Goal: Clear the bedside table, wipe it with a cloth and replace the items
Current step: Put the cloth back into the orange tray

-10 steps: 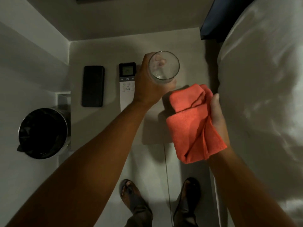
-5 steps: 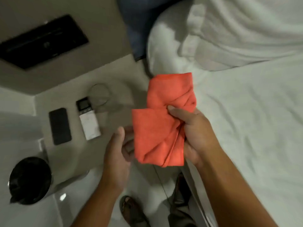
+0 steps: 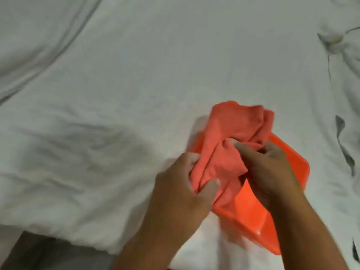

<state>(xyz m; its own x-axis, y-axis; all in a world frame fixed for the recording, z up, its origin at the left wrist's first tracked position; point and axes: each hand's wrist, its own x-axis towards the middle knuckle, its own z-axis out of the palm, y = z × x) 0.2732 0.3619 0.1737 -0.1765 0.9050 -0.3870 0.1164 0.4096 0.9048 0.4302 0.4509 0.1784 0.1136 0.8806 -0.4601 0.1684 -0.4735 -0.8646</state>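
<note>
Cloth [image 3: 229, 152], orange and bunched up, sits between both hands: left hand [image 3: 183, 191] pinches its lower edge, right hand [image 3: 270, 172] grips the middle, probably over an orange basin [image 3: 259, 217] on the white bedsheet [image 3: 116, 94].

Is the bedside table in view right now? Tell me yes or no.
No; the head view shows only the white bedding, an orange tub on it, and both hands, left hand and right hand, gripping the orange cloth.

White bedsheet [image 3: 116, 94] lies open left and ahead; only the orange basin [image 3: 253, 215], cloth [image 3: 229, 145] bunched over it, blocks the lower right.
</note>
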